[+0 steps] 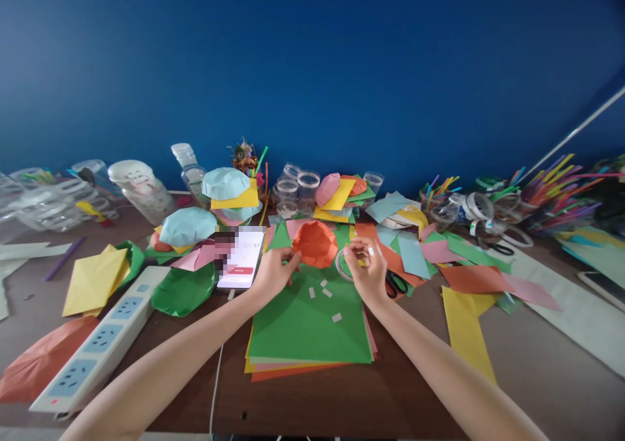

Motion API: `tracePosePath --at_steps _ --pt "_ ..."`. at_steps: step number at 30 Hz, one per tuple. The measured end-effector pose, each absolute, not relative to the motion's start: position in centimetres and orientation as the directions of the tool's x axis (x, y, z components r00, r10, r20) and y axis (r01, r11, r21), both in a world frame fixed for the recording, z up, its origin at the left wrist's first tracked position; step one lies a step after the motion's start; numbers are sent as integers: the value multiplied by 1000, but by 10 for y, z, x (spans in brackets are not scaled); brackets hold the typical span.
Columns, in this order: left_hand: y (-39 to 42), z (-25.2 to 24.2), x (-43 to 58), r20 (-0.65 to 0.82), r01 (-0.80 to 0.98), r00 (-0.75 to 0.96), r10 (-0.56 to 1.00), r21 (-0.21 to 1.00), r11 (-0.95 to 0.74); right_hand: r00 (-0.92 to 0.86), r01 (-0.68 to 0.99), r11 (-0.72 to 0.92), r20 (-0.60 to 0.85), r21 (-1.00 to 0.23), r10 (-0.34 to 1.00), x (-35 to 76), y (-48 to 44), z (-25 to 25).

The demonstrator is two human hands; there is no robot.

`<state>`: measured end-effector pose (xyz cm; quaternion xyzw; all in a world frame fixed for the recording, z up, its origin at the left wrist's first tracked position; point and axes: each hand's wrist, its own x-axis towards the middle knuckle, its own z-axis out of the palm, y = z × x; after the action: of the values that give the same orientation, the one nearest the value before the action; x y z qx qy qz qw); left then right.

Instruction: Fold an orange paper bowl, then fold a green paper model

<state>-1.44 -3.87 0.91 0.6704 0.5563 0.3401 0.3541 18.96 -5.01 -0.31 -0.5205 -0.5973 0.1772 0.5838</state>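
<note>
left hand (282,268): fingers pinching orange paper bowl (315,244) over green sheet (312,320) | right hand (367,273): fingers half-curled, white scrap (371,251) at fingertip, grip unclear; tape roll (342,273) beside thumb | clear cup (445,213), right: coloured sticks (443,185) inside

the phone screen (247,255) (left side) is pixelated.

a dark brown table (293,408) carried a stack of coloured paper (312,333), green uppermost. left of it a white power strip (108,335) lay slantwise, beside a folded orange paper (46,359). a purple stick (64,259) lay farther back. behind stood a patterned white cup (141,190) and a clear bottle (190,172); yellow paper (466,330) lay at right.
</note>
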Motion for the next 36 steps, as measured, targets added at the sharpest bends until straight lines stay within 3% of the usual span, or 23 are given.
tracePosePath --at_steps 3,7,16,20,27,33,36 --pt "-40 11 -13 89 493 120 989 859 -138 115 157 279 298 -947 948 188 -44 -7" --pt "-40 9 -13 98 460 100 990 878 -134 -69 -11 212 212 -977 975 183 -45 -11" --pt "-41 6 -12 93 430 109 990 893 -131 -140 -57 156 163 -986 977 182 -50 -9" --pt "-40 5 -13 105 487 126 986 860 -154 -110 6 156 154 -988 982 181 -48 -9" --pt "-48 12 -10 357 752 108 928 581 -311 -11 123 72 72 -990 997 177 -45 -12" --pt "-57 0 -6 460 770 491 740 168 -615 -73 48 -17 -20 -999 997 170 -49 -12" --pt "-52 -6 -10 429 780 538 726 74 -622 -68 63 19 14 -998 998 171 -51 -11"
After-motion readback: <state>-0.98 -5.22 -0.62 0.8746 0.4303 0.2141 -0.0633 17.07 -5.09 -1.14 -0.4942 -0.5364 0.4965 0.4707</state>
